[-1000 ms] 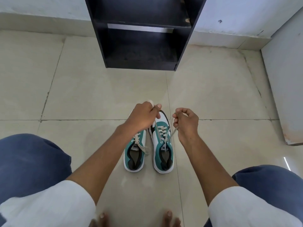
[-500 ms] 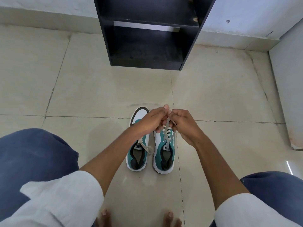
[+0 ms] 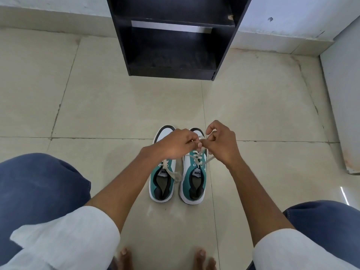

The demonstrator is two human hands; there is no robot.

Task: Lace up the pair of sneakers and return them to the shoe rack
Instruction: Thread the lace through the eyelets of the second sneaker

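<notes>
Since half a second ago our left hand (image 3: 175, 143) and right hand (image 3: 220, 145) stay pinched on the soft, limp lace (image 3: 200, 142) above the right sneaker (image 3: 193, 178) on the floor tiles (image 3: 116, 106); we'd grip near the ends.

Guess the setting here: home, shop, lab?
Most likely a home entryway or room corner. A black shoe rack stands against a painted wall on a beige tiled floor, and the person is barefoot, lacing teal-and-white sneakers on it.

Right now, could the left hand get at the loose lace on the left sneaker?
Probably yes. The left hand hovers just above the left sneaker, whose lace lies uncovered, but it is pinching the right sneaker's lace.
</notes>
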